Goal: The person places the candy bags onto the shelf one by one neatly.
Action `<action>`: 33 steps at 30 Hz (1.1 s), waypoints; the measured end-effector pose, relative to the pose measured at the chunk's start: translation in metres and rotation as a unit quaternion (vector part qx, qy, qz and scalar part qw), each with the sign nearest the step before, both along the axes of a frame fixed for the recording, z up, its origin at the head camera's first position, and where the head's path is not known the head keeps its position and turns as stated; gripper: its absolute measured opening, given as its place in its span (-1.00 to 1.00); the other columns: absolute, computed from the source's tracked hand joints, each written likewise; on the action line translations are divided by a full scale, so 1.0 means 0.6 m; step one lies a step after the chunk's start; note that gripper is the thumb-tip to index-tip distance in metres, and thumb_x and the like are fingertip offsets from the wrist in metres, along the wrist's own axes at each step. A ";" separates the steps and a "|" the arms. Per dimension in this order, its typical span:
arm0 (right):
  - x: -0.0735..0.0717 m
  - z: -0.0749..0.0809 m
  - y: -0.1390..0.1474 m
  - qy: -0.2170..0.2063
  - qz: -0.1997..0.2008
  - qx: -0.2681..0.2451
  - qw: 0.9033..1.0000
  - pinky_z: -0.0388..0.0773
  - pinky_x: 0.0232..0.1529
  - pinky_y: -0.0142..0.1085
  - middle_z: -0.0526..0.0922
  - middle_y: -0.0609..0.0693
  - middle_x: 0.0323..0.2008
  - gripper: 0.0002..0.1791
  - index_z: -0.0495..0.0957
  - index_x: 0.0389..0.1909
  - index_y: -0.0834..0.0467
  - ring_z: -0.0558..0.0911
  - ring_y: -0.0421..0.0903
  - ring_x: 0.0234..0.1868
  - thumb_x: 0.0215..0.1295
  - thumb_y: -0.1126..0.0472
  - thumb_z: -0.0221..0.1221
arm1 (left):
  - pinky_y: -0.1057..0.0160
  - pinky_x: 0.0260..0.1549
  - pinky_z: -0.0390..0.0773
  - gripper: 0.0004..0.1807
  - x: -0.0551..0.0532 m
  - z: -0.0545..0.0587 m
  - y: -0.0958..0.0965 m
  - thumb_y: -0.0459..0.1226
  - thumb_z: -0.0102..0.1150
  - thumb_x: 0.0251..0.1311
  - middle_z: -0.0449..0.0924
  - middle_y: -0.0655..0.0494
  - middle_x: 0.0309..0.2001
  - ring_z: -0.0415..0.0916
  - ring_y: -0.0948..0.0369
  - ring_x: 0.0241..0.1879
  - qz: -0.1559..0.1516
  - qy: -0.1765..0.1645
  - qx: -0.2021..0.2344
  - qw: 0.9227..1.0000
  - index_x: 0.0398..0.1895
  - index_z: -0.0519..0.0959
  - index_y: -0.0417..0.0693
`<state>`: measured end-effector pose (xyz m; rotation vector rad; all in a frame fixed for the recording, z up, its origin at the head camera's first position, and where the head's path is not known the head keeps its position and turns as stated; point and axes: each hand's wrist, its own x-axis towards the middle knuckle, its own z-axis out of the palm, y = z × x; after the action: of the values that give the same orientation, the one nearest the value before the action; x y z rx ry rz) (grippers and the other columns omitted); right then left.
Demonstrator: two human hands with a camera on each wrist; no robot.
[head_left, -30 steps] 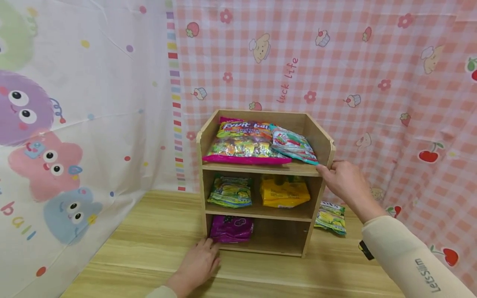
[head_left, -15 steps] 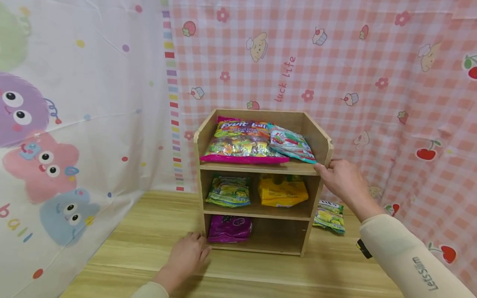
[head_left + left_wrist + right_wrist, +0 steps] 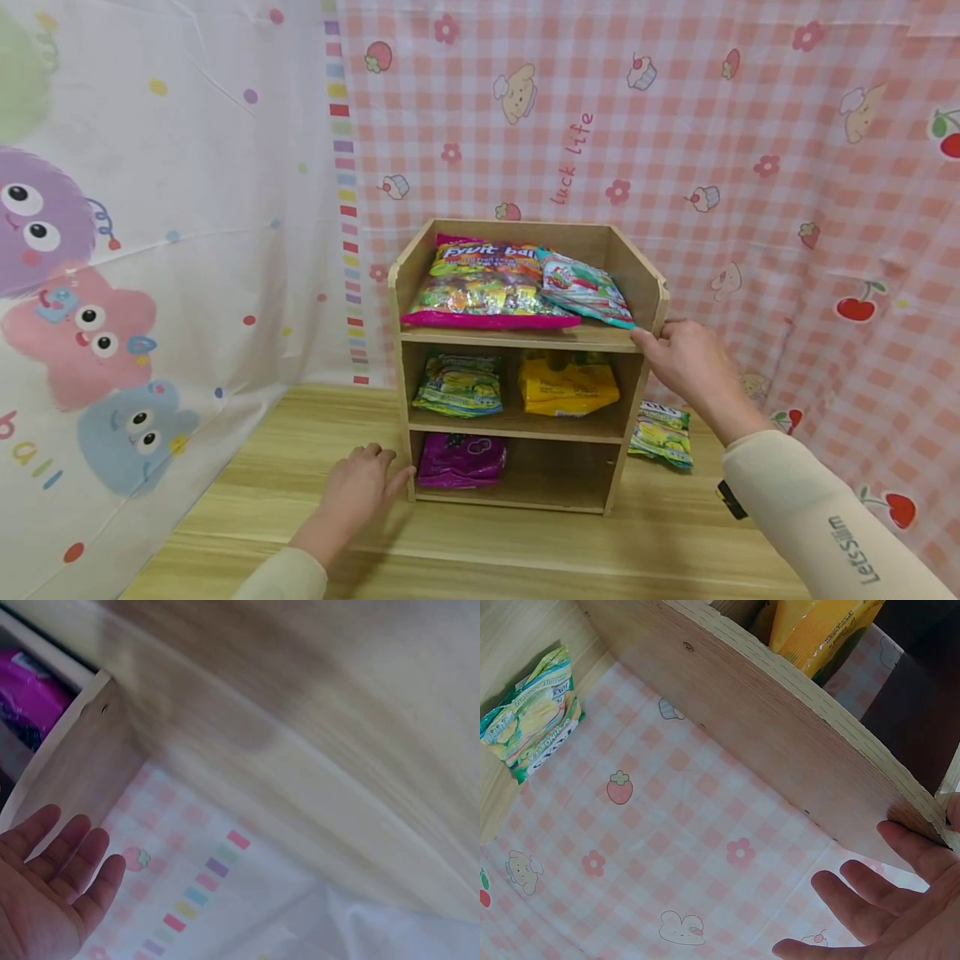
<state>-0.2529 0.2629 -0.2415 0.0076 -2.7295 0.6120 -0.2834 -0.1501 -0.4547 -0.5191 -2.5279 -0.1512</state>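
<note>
A small three-tier wooden shelf (image 3: 558, 475) stands on the table. My right hand (image 3: 693, 362) holds its right side panel at the upper tier, thumb on the front edge and index finger on the outer face. Just left of the shelf's bottom, my left hand (image 3: 356, 492) is held with fingers spread and nothing in them; the left wrist view shows its palm side. On top lie a large Fruit ball candy bag (image 3: 487, 290) and a teal candy bag (image 3: 587, 287). The middle tier bears a green bag (image 3: 459, 385) and a yellow bag (image 3: 567, 385); a purple bag (image 3: 461, 460) lies bottom left.
Another green-yellow candy bag (image 3: 662, 435) lies on the table to the right of the shelf, partly behind it. A pink checked cloth (image 3: 465, 108) hangs behind, and a white cartoon cloth (image 3: 225, 208) hangs at the left. The wood-grain table (image 3: 300, 467) extends in front.
My left hand has drawn back leftward from the shelf's lower left corner. The right hand keeps its hold on the side panel. The head view has shifted slightly.
</note>
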 end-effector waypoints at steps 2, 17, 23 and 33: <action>0.000 0.000 0.000 0.002 0.001 0.000 1.000 0.35 -0.48 -0.21 0.52 0.10 -0.48 -0.39 0.52 -0.40 0.24 0.47 0.02 -0.46 0.48 -0.24 -0.09 | -0.01 -0.37 0.64 -0.50 0.000 0.011 -0.002 0.07 0.19 0.28 0.66 -0.15 -0.21 0.62 -0.09 -0.27 0.014 -0.025 0.009 1.000 -0.17 0.69 -0.25; -0.001 -0.001 0.001 -0.008 0.000 -0.003 1.000 0.36 -0.48 -0.21 0.52 0.11 -0.45 -0.35 0.54 -0.32 0.26 0.47 0.02 -0.44 0.47 -0.28 -0.11 | -0.14 -0.14 0.60 -0.31 -0.017 0.077 -0.011 0.20 0.00 0.36 0.61 -0.27 0.02 0.59 -0.21 -0.04 0.039 -0.076 0.053 0.995 0.08 0.60 -0.26; -0.001 0.000 0.000 -0.011 0.001 -0.002 1.000 0.35 -0.48 -0.21 0.50 0.10 -0.47 -0.35 0.54 -0.31 0.27 0.47 0.02 -0.45 0.47 -0.28 -0.11 | -0.15 -0.23 0.61 -0.30 -0.022 0.114 -0.008 0.22 -0.03 0.37 0.60 -0.27 0.06 0.60 -0.20 -0.07 0.038 -0.084 0.069 0.993 0.14 0.58 -0.23; -0.001 -0.001 0.000 -0.002 0.002 -0.001 1.000 0.33 -0.51 -0.22 0.46 0.08 -0.51 -0.37 0.51 -0.41 0.24 0.45 0.02 -0.47 0.47 -0.27 -0.09 | -0.22 -0.14 0.55 -0.27 -0.034 0.174 -0.006 0.22 -0.05 0.38 0.54 -0.27 0.15 0.54 -0.22 0.05 0.034 -0.095 0.096 0.990 0.24 0.51 -0.22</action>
<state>-0.2536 0.2630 -0.2424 0.0117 -2.7344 0.6155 -0.3041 -0.1538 -0.3502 -0.3561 -2.6747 -0.4312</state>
